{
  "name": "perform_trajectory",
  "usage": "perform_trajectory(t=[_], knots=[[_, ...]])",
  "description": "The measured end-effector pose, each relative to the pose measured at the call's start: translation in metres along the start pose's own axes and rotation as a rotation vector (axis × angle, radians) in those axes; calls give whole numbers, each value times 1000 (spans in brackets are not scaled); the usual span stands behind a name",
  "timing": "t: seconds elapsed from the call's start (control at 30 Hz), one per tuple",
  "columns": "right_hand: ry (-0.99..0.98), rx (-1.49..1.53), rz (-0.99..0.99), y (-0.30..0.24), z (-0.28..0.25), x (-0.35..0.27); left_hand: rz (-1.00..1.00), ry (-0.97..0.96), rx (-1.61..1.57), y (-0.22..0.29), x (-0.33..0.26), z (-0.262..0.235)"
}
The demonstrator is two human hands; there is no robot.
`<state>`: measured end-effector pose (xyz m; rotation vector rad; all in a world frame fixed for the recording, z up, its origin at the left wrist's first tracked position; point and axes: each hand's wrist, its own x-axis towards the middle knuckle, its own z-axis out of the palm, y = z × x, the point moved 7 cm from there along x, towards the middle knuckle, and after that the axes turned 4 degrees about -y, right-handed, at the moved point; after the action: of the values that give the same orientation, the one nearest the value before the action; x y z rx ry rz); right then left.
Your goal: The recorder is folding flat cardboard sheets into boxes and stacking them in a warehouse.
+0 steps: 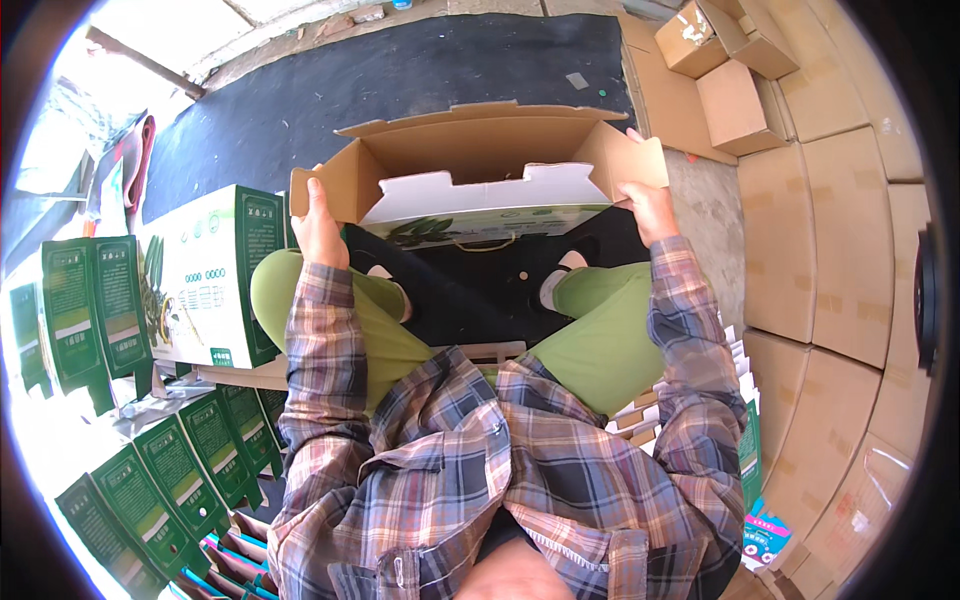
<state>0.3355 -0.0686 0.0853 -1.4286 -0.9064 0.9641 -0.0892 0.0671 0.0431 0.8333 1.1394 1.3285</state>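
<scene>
In front of my knees an open cardboard gift box (440, 225) stands with its brown inside (480, 150) facing up and its flaps raised. Its near outer side is white with green leaf print, and a thin cord handle (485, 244) hangs there. My left hand (320, 228) grips the left end flap, thumb on the inner face. On the opposite end, my right hand (652, 205) pinches the right flap, with some fingers hidden behind the cardboard.
Printed white and green boxes (200, 285) stand at my left, with rows of green-sided boxes (205, 440) below them. Stacked brown cartons (845, 240) form a wall on the right. Small open cartons (740, 100) sit at the far right. A black mat (430, 75) covers the floor ahead.
</scene>
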Motion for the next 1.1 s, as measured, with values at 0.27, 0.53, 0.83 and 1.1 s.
perform_trajectory(t=[0.27, 0.53, 0.83, 1.1], knots=[[-62, 58, 87, 1, 8, -8, 612, 190, 976, 70, -12, 14], [-50, 50, 164, -1, 12, -21, 954, -229, 1341, 66, -33, 84], [-51, 96, 87, 10, -1, -17, 760, -640, 1295, 31, -29, 81], [-161, -249, -152, -13, 18, -21, 723, -768, 1451, 24, -38, 79]])
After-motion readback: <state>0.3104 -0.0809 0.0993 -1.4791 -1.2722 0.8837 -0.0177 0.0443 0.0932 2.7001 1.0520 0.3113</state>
